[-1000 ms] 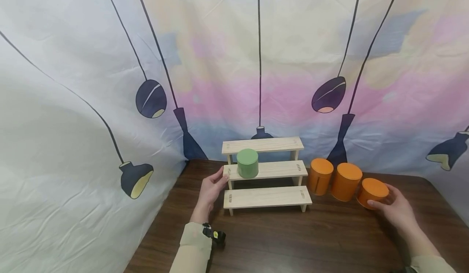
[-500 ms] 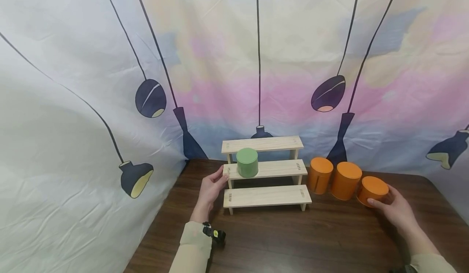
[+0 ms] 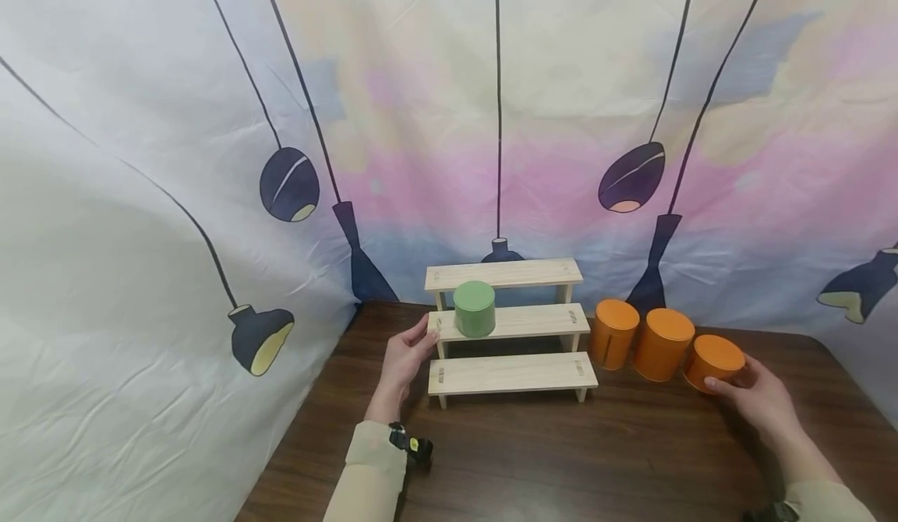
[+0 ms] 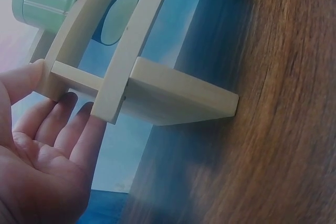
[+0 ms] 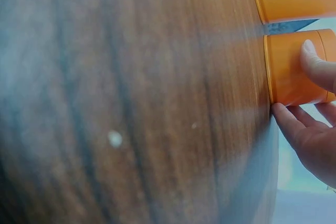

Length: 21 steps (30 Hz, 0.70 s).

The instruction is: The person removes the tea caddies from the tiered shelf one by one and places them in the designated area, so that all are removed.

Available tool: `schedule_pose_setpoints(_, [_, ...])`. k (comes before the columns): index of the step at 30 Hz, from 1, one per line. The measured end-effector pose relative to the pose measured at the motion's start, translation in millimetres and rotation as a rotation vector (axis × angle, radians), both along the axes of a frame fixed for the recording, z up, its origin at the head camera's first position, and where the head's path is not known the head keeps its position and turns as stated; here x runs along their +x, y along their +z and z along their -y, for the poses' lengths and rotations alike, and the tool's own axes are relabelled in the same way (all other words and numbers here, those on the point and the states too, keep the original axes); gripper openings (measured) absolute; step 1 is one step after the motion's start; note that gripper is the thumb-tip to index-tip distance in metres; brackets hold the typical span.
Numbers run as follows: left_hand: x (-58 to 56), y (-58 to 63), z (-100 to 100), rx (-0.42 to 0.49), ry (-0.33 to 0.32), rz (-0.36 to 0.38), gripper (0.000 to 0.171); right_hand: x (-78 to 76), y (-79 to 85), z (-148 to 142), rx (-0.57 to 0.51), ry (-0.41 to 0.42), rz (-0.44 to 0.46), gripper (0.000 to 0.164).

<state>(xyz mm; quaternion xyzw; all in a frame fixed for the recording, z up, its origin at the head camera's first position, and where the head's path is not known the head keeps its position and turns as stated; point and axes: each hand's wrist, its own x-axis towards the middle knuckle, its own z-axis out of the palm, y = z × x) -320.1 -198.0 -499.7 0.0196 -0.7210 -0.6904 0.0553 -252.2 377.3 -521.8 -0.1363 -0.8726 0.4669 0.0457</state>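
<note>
A three-step wooden shelf stand stands on the table, with a green tin on the left part of its middle step. My left hand pinches the left end of that step. In the left wrist view its thumb lies on the step's end and the fingers reach below. At the right, my right hand holds a short orange tin, thumb on the near side and fingers round the right. The right wrist view shows this short tin resting on the table.
Two taller orange tins stand between the stand and the short tin. Behind everything hangs a cloth backdrop printed with lamps. The brown wooden table stretches toward me, and a pale cloth hangs along its left side.
</note>
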Motion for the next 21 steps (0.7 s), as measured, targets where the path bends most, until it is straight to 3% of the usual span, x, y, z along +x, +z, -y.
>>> schedule_pose_setpoints(9, [-0.3,0.0,0.3,-0.005,0.0,-0.007,0.053,-1.6,-0.8,-1.5,-0.019,0.002,0.022,0.103])
schedule_pose_setpoints(13, [0.3,0.8,-0.1,0.011,-0.001,-0.008,0.053,-0.4,-0.8,-4.2,-0.036,0.022,0.006,0.112])
schedule_pose_setpoints(17, [0.5,0.3,0.0,0.015,-0.005,-0.007,0.053,3.7,2.9,-5.4,-0.058,-0.01,0.008,0.129])
schedule_pose_setpoints(21, [0.3,-1.4,0.6,0.007,-0.002,-0.011,0.053,8.5,8.8,-2.0,-0.074,-0.056,-0.02,0.132])
